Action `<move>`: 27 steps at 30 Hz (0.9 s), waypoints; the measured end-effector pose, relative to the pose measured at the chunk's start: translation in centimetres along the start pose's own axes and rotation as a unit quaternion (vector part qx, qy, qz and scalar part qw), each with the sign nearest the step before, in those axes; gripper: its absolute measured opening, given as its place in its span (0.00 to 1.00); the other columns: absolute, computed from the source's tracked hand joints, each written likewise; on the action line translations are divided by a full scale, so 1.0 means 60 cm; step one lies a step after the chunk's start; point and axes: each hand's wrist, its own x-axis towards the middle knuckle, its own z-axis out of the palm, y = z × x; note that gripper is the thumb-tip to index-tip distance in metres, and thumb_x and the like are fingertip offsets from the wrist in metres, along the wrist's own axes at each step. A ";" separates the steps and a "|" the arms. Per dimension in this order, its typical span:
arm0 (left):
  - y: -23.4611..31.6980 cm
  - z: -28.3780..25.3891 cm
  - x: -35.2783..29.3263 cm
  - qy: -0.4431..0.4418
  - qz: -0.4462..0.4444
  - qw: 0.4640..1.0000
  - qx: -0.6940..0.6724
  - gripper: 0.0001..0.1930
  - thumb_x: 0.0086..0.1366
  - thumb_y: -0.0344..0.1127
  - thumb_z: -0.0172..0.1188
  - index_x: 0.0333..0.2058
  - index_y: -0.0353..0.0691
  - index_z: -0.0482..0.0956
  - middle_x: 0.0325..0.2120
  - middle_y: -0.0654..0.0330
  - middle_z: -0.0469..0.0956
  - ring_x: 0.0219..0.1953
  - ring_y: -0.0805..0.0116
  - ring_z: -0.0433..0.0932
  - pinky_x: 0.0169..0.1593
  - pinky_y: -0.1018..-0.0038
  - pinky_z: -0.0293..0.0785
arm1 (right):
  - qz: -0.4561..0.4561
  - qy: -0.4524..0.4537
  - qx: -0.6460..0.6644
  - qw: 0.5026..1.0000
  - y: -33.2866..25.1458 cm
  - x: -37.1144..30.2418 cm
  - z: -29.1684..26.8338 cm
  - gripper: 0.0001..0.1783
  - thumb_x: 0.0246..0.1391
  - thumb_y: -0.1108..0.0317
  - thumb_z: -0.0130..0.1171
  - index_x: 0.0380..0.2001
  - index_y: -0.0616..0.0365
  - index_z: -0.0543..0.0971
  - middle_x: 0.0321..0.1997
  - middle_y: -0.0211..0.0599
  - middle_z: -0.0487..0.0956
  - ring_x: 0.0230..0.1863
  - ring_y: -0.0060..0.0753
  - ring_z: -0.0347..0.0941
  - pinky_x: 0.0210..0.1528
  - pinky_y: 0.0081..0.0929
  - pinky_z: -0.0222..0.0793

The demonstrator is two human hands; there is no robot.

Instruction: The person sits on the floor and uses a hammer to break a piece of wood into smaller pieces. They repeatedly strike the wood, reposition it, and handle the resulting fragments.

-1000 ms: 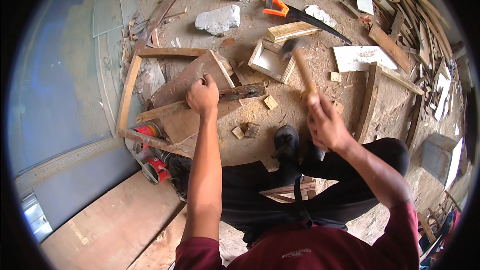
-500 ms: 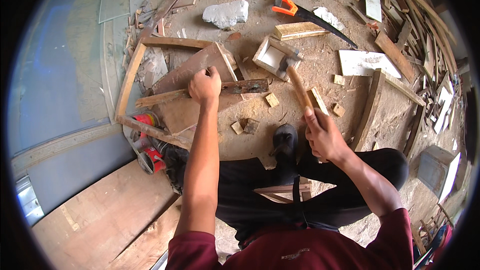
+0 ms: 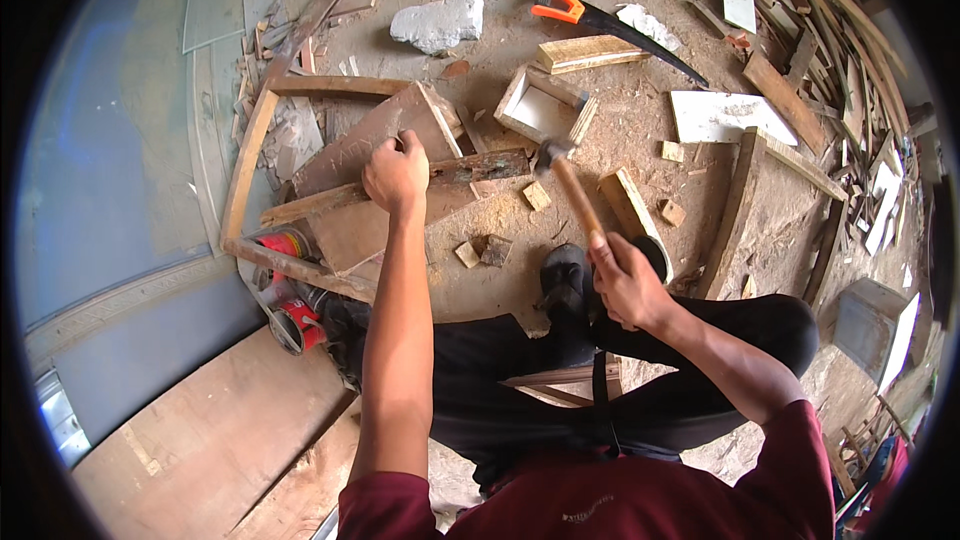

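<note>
- Since half a second ago: hammer (image 3: 572, 192) swung down and forward; its head now sits lower, just past the near end of the wooden slat (image 3: 470, 168), where earlier it hung above the small open box (image 3: 540, 107).
- Right hand (image 3: 625, 280): grip closed fully round the lower end of the hammer's wooden handle. Long axis of the handle runs up and leftward from this grip; metal head at the far end.
- Left hand (image 3: 397, 172): unchanged in place; fingers curled down on the slat, pressing it to the wooden frame (image 3: 250, 155). Whether anything small is pinched between the fingertips cannot be told.
- Slat: lies crosswise, long axis running from the left grip out toward the hammer head. Head is at the slat's end farthest from the left grip; the right hand is the one working it, well back from the strike point.
- Frame: on the dirt floor, ahead of both grips, a board panel inside it.
- Beyond the hammer head: small open box; further off, a handsaw with orange handle (image 3: 560, 5) and two pale stone lumps (image 3: 438, 22).
- Between the grips: small wood offcuts (image 3: 483, 250) on the floor.
- Beside the left forearm: red cylindrical can (image 3: 290, 312).
</note>
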 end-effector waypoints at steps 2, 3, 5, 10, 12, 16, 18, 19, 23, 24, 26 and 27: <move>-0.007 0.006 0.002 -0.004 0.006 1.000 0.004 0.23 0.62 0.51 0.52 0.22 0.37 0.83 0.21 0.42 0.79 0.28 0.40 0.80 0.36 0.53 0.74 | -0.060 0.051 0.032 0.996 0.011 0.004 0.004 0.27 0.71 0.42 0.37 0.36 0.58 0.67 0.20 0.27 0.64 0.15 0.20 0.59 0.15 0.24 0.58; -0.006 0.005 0.006 -0.001 0.010 1.000 0.003 0.23 0.62 0.51 0.52 0.22 0.37 0.83 0.21 0.42 0.79 0.28 0.40 0.80 0.36 0.53 0.74 | -0.073 0.057 0.091 0.992 0.006 0.005 0.005 0.25 0.71 0.43 0.38 0.37 0.56 0.65 0.19 0.23 0.60 0.12 0.15 0.52 0.10 0.19 0.50; -0.004 0.003 0.005 0.001 0.017 1.000 0.006 0.22 0.62 0.51 0.53 0.22 0.37 0.83 0.21 0.42 0.79 0.28 0.40 0.80 0.37 0.53 0.74 | -0.142 0.071 0.091 0.983 0.008 0.014 0.004 0.24 0.71 0.44 0.38 0.36 0.56 0.66 0.20 0.23 0.61 0.13 0.16 0.53 0.12 0.19 0.51; -0.007 0.003 0.004 0.001 0.023 1.000 0.007 0.22 0.61 0.51 0.53 0.22 0.38 0.84 0.22 0.43 0.80 0.28 0.41 0.81 0.37 0.53 0.75 | -0.173 0.091 -0.064 0.979 -0.015 0.010 0.012 0.28 0.72 0.44 0.38 0.35 0.61 0.69 0.19 0.37 0.69 0.22 0.30 0.69 0.27 0.37 0.66; -0.006 0.002 0.004 -0.004 0.020 1.000 0.008 0.22 0.61 0.51 0.53 0.23 0.38 0.84 0.22 0.43 0.80 0.28 0.41 0.81 0.37 0.53 0.75 | -0.123 0.081 -0.067 0.987 -0.021 -0.002 0.010 0.28 0.72 0.44 0.38 0.35 0.61 0.70 0.19 0.37 0.70 0.22 0.31 0.69 0.27 0.37 0.66; -0.009 0.002 0.001 0.007 0.023 1.000 0.001 0.22 0.61 0.51 0.53 0.24 0.39 0.85 0.22 0.43 0.80 0.28 0.42 0.81 0.37 0.54 0.75 | -0.213 0.106 -0.010 0.971 -0.060 -0.016 -0.010 0.26 0.73 0.47 0.37 0.35 0.60 0.70 0.19 0.33 0.70 0.20 0.26 0.67 0.24 0.32 0.64; -0.010 0.005 0.004 0.004 0.014 1.000 0.001 0.21 0.61 0.50 0.53 0.25 0.39 0.85 0.23 0.43 0.81 0.28 0.42 0.81 0.38 0.54 0.75 | -0.274 0.137 0.031 0.951 -0.076 -0.018 -0.010 0.24 0.73 0.51 0.37 0.34 0.60 0.70 0.19 0.32 0.69 0.20 0.24 0.66 0.24 0.31 0.63; -0.009 0.007 0.003 0.000 0.017 1.000 0.002 0.21 0.61 0.50 0.53 0.25 0.39 0.85 0.23 0.43 0.81 0.28 0.42 0.81 0.38 0.54 0.75 | -0.257 0.128 0.004 0.958 -0.056 -0.012 -0.008 0.24 0.73 0.50 0.36 0.34 0.60 0.70 0.19 0.32 0.69 0.20 0.24 0.66 0.24 0.31 0.63; 0.001 0.005 0.008 0.009 0.027 1.000 -0.007 0.21 0.61 0.49 0.53 0.24 0.38 0.85 0.22 0.43 0.80 0.28 0.42 0.81 0.38 0.53 0.75 | -0.124 0.072 -0.070 0.987 0.000 0.003 -0.015 0.28 0.73 0.47 0.37 0.31 0.61 0.70 0.19 0.31 0.68 0.20 0.25 0.65 0.25 0.30 0.64; -0.002 0.005 0.007 0.012 0.027 1.000 -0.009 0.21 0.61 0.49 0.53 0.24 0.38 0.85 0.22 0.43 0.80 0.28 0.42 0.81 0.38 0.53 0.75 | -0.113 0.069 -0.037 0.991 -0.010 -0.004 -0.014 0.29 0.73 0.46 0.37 0.31 0.61 0.70 0.19 0.31 0.68 0.20 0.25 0.65 0.25 0.30 0.64; -0.003 0.007 0.009 0.012 0.036 0.999 -0.005 0.21 0.61 0.49 0.53 0.23 0.38 0.84 0.22 0.43 0.80 0.29 0.42 0.81 0.38 0.53 0.75 | -0.142 0.074 0.006 0.987 -0.032 -0.014 -0.017 0.28 0.72 0.45 0.37 0.32 0.61 0.69 0.18 0.31 0.68 0.20 0.25 0.65 0.25 0.29 0.63; -0.009 0.006 0.008 0.011 0.041 0.999 -0.001 0.21 0.61 0.49 0.53 0.23 0.38 0.84 0.22 0.43 0.80 0.29 0.42 0.81 0.38 0.53 0.75 | -0.177 0.081 0.011 0.981 -0.041 -0.014 -0.018 0.27 0.73 0.46 0.37 0.33 0.60 0.69 0.18 0.30 0.67 0.20 0.24 0.64 0.24 0.29 0.62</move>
